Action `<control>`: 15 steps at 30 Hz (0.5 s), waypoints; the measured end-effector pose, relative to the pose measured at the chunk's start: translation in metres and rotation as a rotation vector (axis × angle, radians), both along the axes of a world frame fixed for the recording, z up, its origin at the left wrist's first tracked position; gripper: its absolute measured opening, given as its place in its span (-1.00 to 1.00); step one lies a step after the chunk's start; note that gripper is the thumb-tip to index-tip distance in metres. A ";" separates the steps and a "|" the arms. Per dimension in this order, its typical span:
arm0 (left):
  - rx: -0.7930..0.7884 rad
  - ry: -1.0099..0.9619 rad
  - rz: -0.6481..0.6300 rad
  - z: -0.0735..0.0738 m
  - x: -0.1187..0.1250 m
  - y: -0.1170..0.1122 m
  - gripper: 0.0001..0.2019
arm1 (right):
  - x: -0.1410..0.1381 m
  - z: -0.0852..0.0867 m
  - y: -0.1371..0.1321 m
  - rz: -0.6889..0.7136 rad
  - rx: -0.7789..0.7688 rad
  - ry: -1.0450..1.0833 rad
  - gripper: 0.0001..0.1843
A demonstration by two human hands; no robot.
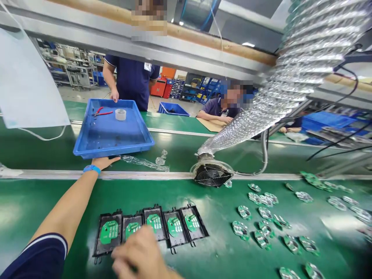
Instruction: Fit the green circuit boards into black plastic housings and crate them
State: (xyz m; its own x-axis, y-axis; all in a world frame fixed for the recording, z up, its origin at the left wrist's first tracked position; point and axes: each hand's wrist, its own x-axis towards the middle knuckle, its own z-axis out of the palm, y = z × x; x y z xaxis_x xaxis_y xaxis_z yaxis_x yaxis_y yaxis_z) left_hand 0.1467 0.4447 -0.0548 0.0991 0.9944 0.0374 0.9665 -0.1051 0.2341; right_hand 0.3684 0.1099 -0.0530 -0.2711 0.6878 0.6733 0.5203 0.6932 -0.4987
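My left hand [101, 162] reaches far forward to the near edge of a blue plastic tray [116, 135]. It grips the tray from below, with most of its fingers hidden under the rim. My right hand [142, 252] is smeared by motion, low in the middle, in front of a row of black plastic housings [199, 224]. Its fingers look bent, but whether anything is in them is unclear. Each housing has a green circuit board [109, 231] lying in it. Inside the tray are red-handled pliers [103, 113] and a roll of clear tape [120, 114].
Many loose circuit boards [266, 213] lie across the green bench at right. A fan [213, 175] on a foil duct [261, 100] hangs mid-bench. Crumpled clear plastic [145, 162] lies right of the tray. A co-worker's hand [114, 95] is at the tray's far edge; another co-worker sits opposite.
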 end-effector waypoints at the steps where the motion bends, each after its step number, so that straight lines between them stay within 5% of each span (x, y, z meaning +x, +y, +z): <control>1: -0.008 -0.002 -0.008 -0.003 0.004 0.005 -0.30 | 0.024 0.011 0.023 -0.081 -0.078 0.020 -0.81; 3: -0.006 -0.016 -0.021 -0.008 0.014 0.014 -0.45 | 0.073 0.025 0.080 -0.288 -0.233 0.001 -0.71; 5: 0.013 -0.051 -0.047 -0.011 0.025 0.020 -0.59 | 0.112 0.028 0.142 -0.468 -0.457 -0.061 -0.41; 7: 0.024 -0.107 -0.085 -0.012 0.037 0.023 -0.66 | 0.135 0.021 0.196 -0.603 -0.760 -0.131 -0.07; 9: 0.031 -0.186 -0.125 -0.012 0.050 0.021 -0.68 | 0.139 0.008 0.235 -0.619 -0.887 -0.139 0.12; 11: 0.037 -0.288 -0.165 -0.012 0.066 0.017 -0.68 | 0.130 -0.005 0.259 -0.593 -0.917 -0.125 0.09; 15: 0.021 -0.560 -0.214 -0.020 0.111 0.006 -0.64 | 0.094 -0.021 0.284 -0.508 -0.857 -0.049 -0.34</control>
